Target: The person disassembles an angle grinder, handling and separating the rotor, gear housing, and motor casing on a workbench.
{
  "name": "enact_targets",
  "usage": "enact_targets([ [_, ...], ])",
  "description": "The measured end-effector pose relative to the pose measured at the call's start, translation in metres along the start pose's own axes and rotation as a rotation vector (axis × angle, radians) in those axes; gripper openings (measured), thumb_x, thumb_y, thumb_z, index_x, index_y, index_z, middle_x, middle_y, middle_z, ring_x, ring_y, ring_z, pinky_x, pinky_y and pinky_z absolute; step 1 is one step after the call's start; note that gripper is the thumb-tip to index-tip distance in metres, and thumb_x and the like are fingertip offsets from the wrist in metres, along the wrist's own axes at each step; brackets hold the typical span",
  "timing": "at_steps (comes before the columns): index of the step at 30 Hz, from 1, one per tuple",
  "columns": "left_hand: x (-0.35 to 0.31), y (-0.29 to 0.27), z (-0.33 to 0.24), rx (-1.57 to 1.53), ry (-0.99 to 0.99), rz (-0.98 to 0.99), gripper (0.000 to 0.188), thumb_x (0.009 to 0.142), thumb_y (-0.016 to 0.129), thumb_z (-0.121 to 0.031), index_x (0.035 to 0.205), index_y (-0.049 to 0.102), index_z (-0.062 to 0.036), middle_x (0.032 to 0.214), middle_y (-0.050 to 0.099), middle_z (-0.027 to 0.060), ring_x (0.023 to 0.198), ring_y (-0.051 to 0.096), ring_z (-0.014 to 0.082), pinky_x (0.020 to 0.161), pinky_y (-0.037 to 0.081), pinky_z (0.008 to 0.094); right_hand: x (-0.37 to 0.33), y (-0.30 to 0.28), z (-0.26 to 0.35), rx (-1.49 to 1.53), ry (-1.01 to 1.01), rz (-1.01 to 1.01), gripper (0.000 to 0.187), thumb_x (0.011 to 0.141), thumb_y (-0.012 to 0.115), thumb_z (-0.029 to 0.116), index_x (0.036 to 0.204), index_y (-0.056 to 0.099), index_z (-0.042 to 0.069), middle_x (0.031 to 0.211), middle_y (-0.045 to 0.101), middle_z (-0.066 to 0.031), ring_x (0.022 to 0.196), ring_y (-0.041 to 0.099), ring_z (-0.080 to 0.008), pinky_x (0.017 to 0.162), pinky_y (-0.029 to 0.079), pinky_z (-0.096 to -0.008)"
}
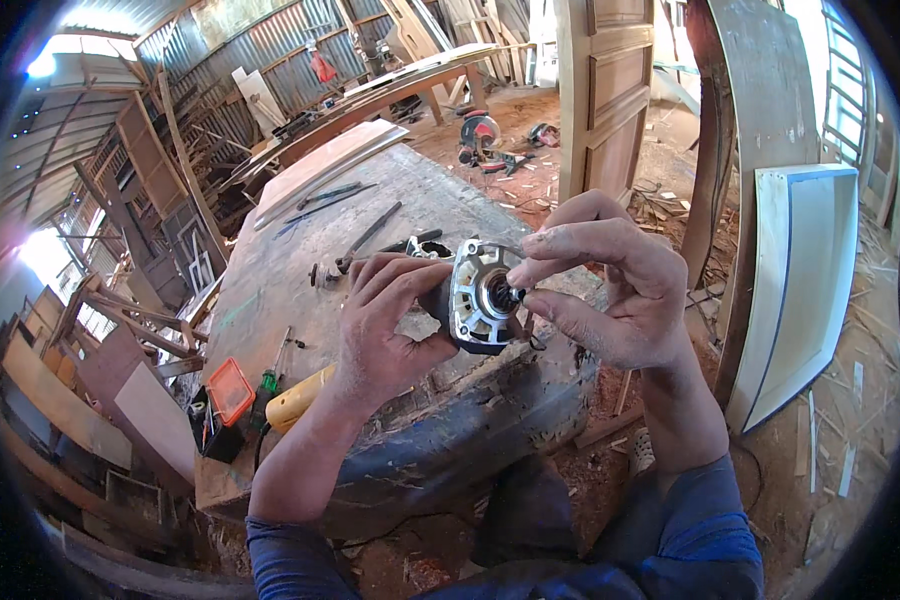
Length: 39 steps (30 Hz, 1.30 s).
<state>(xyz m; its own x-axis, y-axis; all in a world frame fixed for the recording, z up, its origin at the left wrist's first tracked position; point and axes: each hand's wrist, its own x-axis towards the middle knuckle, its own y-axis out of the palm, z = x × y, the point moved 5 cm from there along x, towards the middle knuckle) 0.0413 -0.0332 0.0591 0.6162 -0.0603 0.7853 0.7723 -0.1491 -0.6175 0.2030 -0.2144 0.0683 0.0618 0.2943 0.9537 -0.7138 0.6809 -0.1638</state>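
on the worktop (270, 285), a yellow tool (300, 398) lies; then the left hand (385, 325) curls around the housing (467, 300), held above; the right hand (615, 285) seems to pinch the shaft (516, 295). probably this step is shaft handling; next move calls for steady support.

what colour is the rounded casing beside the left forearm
The casing is yellow, seen best in the head view.

Tool housing (467, 303) | silvery spoked face, open vents | dark central hub (497, 292) | held aloft, tilted
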Motion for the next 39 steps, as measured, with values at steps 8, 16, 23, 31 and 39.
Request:
enact_targets([
  [8, 0.001, 0.002, -0.003, -0.006, 0.016, -0.008, 0.062, 0.064, 0.095, -0.016, 0.122, 0.076, -0.0087, 0.117, 0.076, 0.006, 0.112, 0.068, 0.0277, 0.102, 0.048, 0.0435, 0.004, 0.0, 0.017, -0.187, -0.038, -0.003, 0.048, 0.08, 0.086, 0.005, 0.127, 0.08, 0.012, 0.093, 0.082, 0.0013, 0.09, 0.061, -0.0162, 0.084, 0.049, -0.0353],
  [16, -0.002, 0.002, 0.004, -0.002, -0.018, -0.013, 0.062, 0.063, 0.094, -0.017, 0.121, 0.075, -0.0072, 0.118, 0.076, 0.0086, 0.112, 0.069, 0.0294, 0.103, 0.048, 0.0438, 0.001, 0.002, 0.007, -0.156, -0.05, -0.033, 0.046, 0.085, 0.084, 0.002, 0.13, 0.076, 0.006, 0.099, 0.08, -0.0044, 0.092, 0.065, -0.0167, 0.085, 0.051, -0.0332],
  [23, -0.002, 0.008, 0.007, -0.169, -0.052, 0.046, 0.056, 0.073, 0.094, -0.024, 0.123, 0.075, -0.0065, 0.12, 0.076, 0.0097, 0.116, 0.07, 0.0291, 0.103, 0.049, 0.0437, -0.002, -0.006, 0.001, 0.092, 0.015, -0.074, 0.044, 0.09, 0.081, -0.001, 0.132, 0.069, -0.003, 0.116, 0.071, -0.0153, 0.1, 0.078, -0.0209, 0.089, 0.057, -0.0323],
  [31, -0.003, 0.008, 0.008, -0.167, 0.021, 0.028, 0.061, 0.073, 0.096, -0.03, 0.124, 0.074, -0.0065, 0.12, 0.077, 0.0095, 0.113, 0.071, 0.0293, 0.102, 0.049, 0.0429, -0.002, -0.012, -0.004, 0.035, 0.022, -0.085, 0.041, 0.091, 0.083, 0.004, 0.13, 0.071, 0.0, 0.109, 0.077, -0.0097, 0.1, 0.076, -0.0164, 0.084, 0.052, -0.0298],
  [39, -0.003, 0.005, 0.008, -0.129, 0.036, 0.018, 0.06, 0.072, 0.095, -0.027, 0.124, 0.075, -0.0076, 0.123, 0.077, 0.0084, 0.114, 0.071, 0.0297, 0.103, 0.049, 0.0438, -0.005, -0.017, -0.011, 0.034, 0.115, -0.136, 0.041, 0.092, 0.085, 0.011, 0.13, 0.071, 0.002, 0.106, 0.078, -0.0067, 0.091, 0.071, -0.0116, 0.081, 0.05, -0.0281],
])
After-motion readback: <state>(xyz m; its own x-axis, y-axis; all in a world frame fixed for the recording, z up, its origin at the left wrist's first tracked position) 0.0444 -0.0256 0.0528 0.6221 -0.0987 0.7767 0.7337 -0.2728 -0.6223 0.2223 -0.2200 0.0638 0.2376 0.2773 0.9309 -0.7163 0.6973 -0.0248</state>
